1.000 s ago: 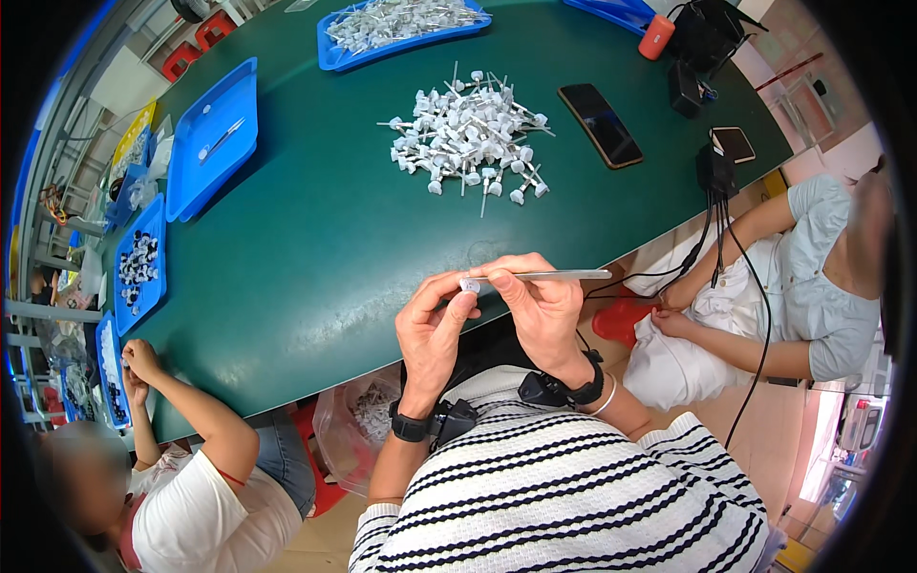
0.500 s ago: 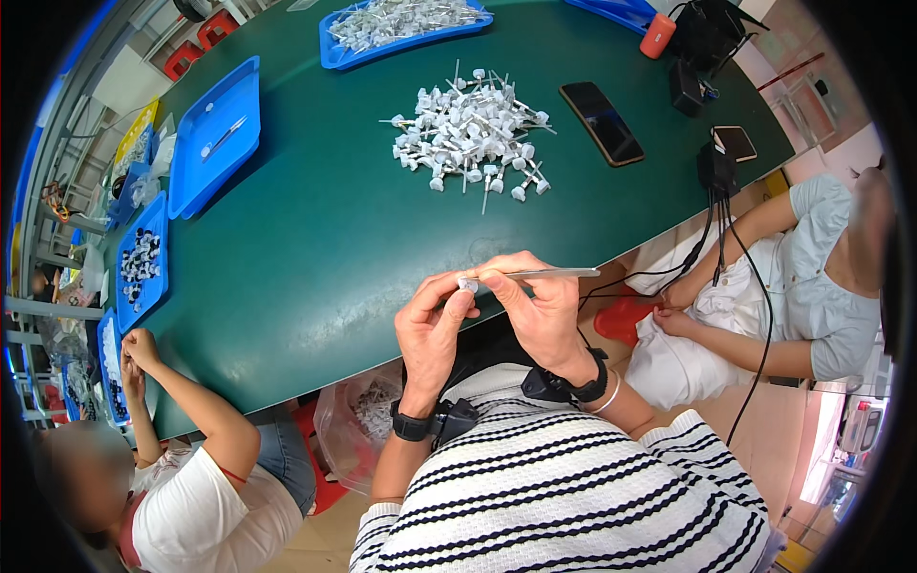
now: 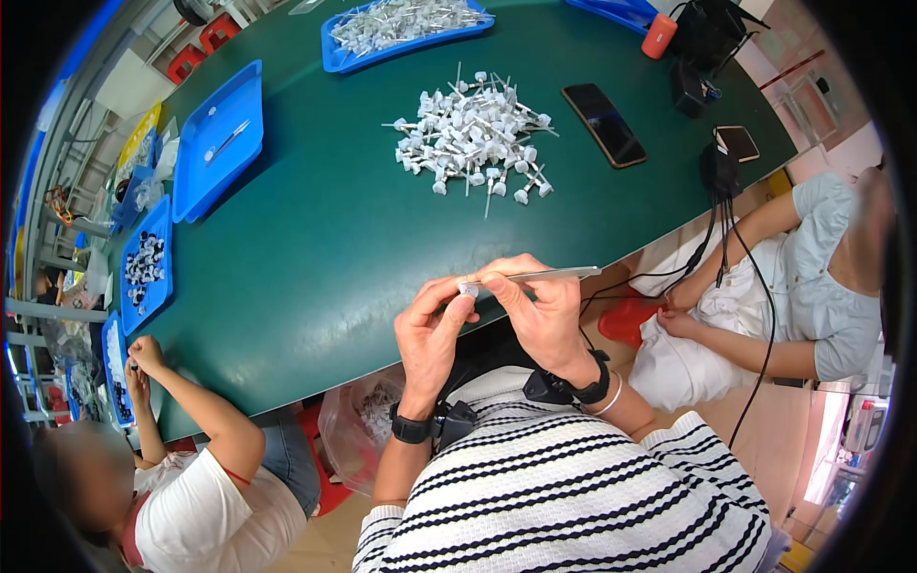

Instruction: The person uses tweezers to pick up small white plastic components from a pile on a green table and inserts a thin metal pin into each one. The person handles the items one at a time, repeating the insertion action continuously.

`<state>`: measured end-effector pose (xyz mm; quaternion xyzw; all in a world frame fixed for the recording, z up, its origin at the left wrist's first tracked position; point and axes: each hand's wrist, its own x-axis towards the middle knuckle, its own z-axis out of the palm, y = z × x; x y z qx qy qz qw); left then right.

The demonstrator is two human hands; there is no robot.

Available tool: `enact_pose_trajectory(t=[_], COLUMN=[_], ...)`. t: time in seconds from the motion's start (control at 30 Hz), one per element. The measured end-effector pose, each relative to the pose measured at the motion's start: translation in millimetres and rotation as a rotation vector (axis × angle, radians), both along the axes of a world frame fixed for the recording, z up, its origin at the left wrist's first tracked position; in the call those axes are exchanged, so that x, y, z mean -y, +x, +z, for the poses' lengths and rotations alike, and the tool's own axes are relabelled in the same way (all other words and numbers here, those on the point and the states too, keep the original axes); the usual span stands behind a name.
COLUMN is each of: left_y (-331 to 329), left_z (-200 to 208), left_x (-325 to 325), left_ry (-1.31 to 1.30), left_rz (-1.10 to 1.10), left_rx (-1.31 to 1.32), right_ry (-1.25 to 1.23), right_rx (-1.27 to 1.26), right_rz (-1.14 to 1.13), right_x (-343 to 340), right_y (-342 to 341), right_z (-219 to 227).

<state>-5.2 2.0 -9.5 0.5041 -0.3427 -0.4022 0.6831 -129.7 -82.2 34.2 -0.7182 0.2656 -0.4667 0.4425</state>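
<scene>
Pinched between the thumb and fingers of my left hand [image 3: 432,329] is a small white plastic part [image 3: 467,289]. My right hand [image 3: 540,310] is closed on slim silver tweezers [image 3: 564,274], whose broad end sticks out to the right. Their tip points at the white part, but my fingers hide whether it touches. Both hands are close together over the table's near edge. Beyond them lies a loose pile of white parts with thin metal stems [image 3: 473,138].
On the green table [image 3: 315,258] stand a blue tray of similar white parts [image 3: 406,29], a blue tray with tweezers [image 3: 218,158] and a tray of black-and-white parts [image 3: 145,272]. A phone [image 3: 604,124] lies right. Co-workers sit either side; a plastic bag [image 3: 358,430] hangs below.
The view has shifted very slightly. My hands keep the same hold on the white part and the tweezers. The left co-worker's hands have moved a little.
</scene>
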Motion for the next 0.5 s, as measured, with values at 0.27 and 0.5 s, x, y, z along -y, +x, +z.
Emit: enact_pose_trajectory(t=[0.27, 0.5], left_y=[7.4, 1.3], left_z=[4.6, -0.3], left_x=[2.2, 3.9], left_ry=[0.026, 0.015], left_rz=[0.002, 0.036], left_rx=[0.032, -0.157], right_ry=[-0.023, -0.047], right_rx=[-0.091, -0.025], right_rz=[0.075, 0.013], right_x=[4.8, 8.0], right_y=[2.0, 4.6], right_z=[5.7, -1.1])
